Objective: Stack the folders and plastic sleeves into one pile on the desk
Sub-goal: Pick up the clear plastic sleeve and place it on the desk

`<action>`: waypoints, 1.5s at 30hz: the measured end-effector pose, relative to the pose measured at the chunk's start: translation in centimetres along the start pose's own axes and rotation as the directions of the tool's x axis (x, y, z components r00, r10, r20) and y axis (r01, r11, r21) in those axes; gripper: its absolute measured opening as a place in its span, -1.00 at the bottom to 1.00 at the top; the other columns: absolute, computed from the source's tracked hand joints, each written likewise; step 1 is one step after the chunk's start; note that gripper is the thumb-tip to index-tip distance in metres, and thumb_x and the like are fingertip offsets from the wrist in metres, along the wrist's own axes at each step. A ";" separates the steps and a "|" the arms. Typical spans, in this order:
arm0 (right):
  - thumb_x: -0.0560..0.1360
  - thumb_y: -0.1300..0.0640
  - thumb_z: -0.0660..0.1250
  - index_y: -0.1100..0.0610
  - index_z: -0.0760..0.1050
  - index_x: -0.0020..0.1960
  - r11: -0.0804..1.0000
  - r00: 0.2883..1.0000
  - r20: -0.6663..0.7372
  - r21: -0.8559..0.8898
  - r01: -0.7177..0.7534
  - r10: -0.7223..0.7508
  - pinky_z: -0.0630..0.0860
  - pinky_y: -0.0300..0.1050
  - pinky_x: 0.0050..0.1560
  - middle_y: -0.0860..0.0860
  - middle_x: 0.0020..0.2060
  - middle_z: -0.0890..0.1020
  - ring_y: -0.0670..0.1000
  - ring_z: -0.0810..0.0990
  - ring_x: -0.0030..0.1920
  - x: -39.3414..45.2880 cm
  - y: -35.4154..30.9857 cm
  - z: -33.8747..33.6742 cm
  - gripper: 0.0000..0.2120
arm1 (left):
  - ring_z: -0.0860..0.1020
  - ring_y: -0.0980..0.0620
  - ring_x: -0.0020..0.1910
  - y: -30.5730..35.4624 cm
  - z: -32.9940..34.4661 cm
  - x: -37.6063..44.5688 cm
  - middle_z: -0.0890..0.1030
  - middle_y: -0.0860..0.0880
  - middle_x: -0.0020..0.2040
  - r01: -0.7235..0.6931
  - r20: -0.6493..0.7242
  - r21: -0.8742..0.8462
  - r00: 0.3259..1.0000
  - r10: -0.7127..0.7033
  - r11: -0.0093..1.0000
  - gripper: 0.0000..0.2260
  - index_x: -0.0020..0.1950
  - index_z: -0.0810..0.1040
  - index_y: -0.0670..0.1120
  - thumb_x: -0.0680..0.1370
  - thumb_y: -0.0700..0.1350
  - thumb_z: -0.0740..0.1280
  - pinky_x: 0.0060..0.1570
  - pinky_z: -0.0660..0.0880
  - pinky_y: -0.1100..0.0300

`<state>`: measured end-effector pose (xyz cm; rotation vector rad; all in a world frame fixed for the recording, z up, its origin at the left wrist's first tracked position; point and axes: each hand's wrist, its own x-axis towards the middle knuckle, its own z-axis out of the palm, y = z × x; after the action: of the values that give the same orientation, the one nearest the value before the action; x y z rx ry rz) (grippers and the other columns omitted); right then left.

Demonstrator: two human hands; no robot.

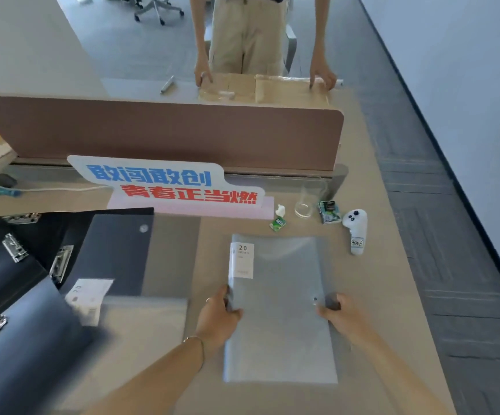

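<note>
Gripping both edges, grey folder [278, 310] is held by left hand [217, 317] and right hand [343, 316] (fingers clamped); black folders [33, 280] left of it likely needed next.

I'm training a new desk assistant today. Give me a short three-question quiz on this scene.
1. True or false: both hands grip the grey pocket folder.
2. Which lies left of it: (a) black clip folders, (b) drinking glass, (c) plush toy?
3. What number is printed on its label?

Key: 1 true, left hand and right hand at its side edges. 2 a. 3 20.
</note>
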<state>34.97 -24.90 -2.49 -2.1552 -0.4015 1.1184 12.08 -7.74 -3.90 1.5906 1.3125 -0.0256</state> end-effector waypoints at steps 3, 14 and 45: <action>0.41 0.21 0.48 -0.05 0.31 0.39 0.996 0.991 -0.127 -0.082 0.036 -0.046 0.51 -0.12 -0.19 -0.04 -0.27 0.53 -0.02 0.57 -0.29 0.4 1.3 0.1 -0.37 | 0.58 -0.04 -0.19 0.4 1.7 0.2 0.61 -0.03 -0.12 -0.022 -0.005 0.137 1.000 0.023 0.990 -0.76 0.04 0.48 0.06 0.43 -0.17 0.38 -0.23 0.45 0.15; 0.46 0.00 0.43 -0.12 -0.08 0.60 0.895 0.989 -0.070 -0.438 0.088 -0.132 0.45 -0.01 0.15 0.04 0.39 0.46 0.15 0.51 0.28 0.8 3.4 1.1 -0.09 | 0.42 -0.09 0.30 0.8 5.4 0.0 0.33 -0.06 0.35 -0.107 -0.012 0.520 0.991 0.132 0.848 -0.17 0.65 -0.14 0.12 0.56 -0.07 0.34 0.00 0.50 0.09; 0.40 0.24 0.43 0.10 0.19 0.53 0.465 0.640 0.017 -0.672 0.576 -0.769 0.25 0.24 0.46 0.20 0.49 0.31 0.26 0.25 0.48 -5.4 -17.3 17.2 -0.23 | 0.20 -0.22 0.57 -1.7 -15.9 -5.6 0.30 -0.15 0.56 -0.139 -0.354 0.629 0.824 0.441 0.765 -0.42 0.64 0.07 -0.01 0.65 0.07 0.13 0.56 0.07 -0.21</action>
<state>18.43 -7.96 5.51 -2.2535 -1.5394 0.1595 -0.17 -0.94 5.66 2.4552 1.4909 0.2092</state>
